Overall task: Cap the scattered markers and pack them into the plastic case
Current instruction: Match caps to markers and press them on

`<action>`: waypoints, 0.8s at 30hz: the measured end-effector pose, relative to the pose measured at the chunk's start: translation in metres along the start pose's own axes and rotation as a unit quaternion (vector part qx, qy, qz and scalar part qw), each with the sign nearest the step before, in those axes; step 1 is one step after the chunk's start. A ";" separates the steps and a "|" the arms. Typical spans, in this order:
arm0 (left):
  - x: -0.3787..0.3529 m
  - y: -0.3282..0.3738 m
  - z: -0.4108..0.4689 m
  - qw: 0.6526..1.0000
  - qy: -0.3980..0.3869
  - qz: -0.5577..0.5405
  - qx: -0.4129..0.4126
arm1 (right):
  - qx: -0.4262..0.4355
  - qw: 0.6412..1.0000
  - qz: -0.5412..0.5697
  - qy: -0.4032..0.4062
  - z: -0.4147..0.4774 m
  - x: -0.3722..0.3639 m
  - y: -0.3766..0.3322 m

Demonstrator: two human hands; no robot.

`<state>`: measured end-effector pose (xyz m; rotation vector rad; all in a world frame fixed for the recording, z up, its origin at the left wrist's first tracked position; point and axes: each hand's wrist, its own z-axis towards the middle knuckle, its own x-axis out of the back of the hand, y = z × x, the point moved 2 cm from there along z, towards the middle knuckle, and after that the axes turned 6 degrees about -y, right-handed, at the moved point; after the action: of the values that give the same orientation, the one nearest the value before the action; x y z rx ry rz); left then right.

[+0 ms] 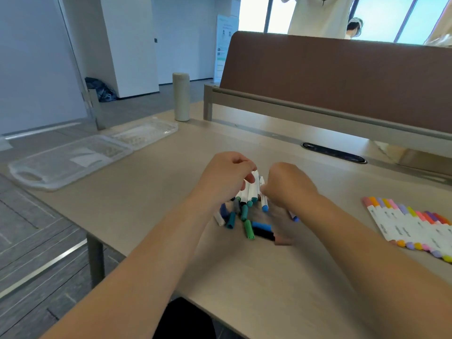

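Note:
My left hand (226, 176) grips a bunch of white-barrelled markers (249, 192), their green and dark ends pointing down toward me. My right hand (286, 185) is curled beside it and holds a white marker with a blue end (264, 203). Below the hands lie several loose caps (248, 226) in teal, green, blue, black and white. A row of capped pastel markers (415, 226) lies side by side at the right. The clear plastic case (73, 159) lies open at the table's left, away from both hands.
A beige bottle (181, 96) stands at the back of the table (269, 277) behind the case. A brown divider panel (342, 77) runs along the far edge, with a black cable slot (333, 152) before it. People stand beyond the divider.

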<state>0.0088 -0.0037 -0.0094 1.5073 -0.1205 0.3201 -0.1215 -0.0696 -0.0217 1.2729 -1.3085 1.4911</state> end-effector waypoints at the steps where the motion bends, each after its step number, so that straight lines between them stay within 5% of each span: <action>1: 0.001 -0.001 0.000 1.000 0.001 -0.003 0.002 | 0.001 1.000 -0.003 -0.018 -0.001 0.000 -0.002; 8: 0.011 -0.004 -0.007 0.999 0.012 0.032 0.007 | -0.020 0.996 -0.023 -0.087 -0.002 0.004 -0.011; 13: 0.009 -0.003 -0.017 0.994 -0.010 0.110 0.001 | -0.034 0.989 0.077 -0.120 -0.019 0.017 -0.006; 18: -0.011 -0.001 -0.028 0.941 -0.087 0.327 -0.006 | -0.031 0.978 0.158 -0.135 -0.052 0.032 0.007; 24: -0.029 0.002 -0.037 0.886 -0.159 0.436 -0.006 | -0.002 0.961 0.257 -0.103 -0.061 0.029 0.025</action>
<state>-0.0233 0.0295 -0.0183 1.4043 -1.0807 0.7809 -0.1630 -0.0160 0.0021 1.1598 -1.8842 1.7304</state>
